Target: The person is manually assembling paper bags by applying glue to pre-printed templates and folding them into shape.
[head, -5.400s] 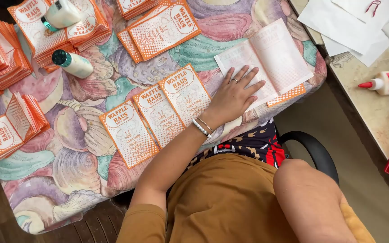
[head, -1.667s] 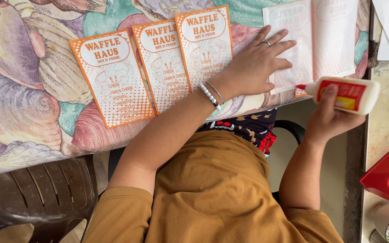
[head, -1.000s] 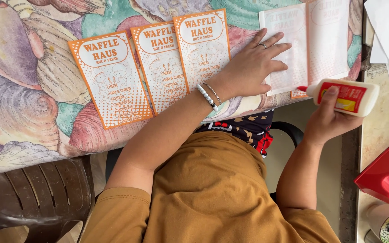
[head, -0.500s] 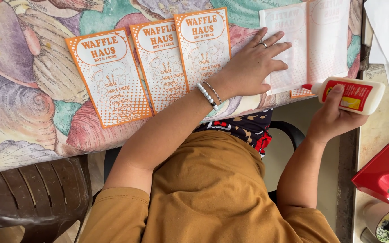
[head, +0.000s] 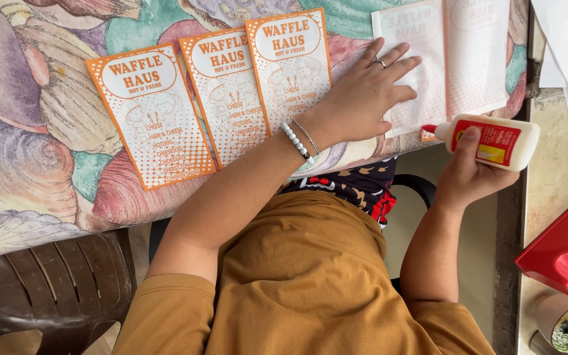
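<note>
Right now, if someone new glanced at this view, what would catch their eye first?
Probably the three orange-and-white printed cards laid side by side on the shell-patterned tablecloth. Next, the left hand pressed flat on a pale sheet at the table's edge, and the right hand holding a white glue bottle with its red tip toward that sheet. A red object sits at the far right.

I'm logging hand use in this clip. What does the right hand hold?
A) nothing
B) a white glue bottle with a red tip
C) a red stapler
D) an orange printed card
B: the right hand grips the glue bottle, its red tip pointing at the white sheet under the left hand.
</note>
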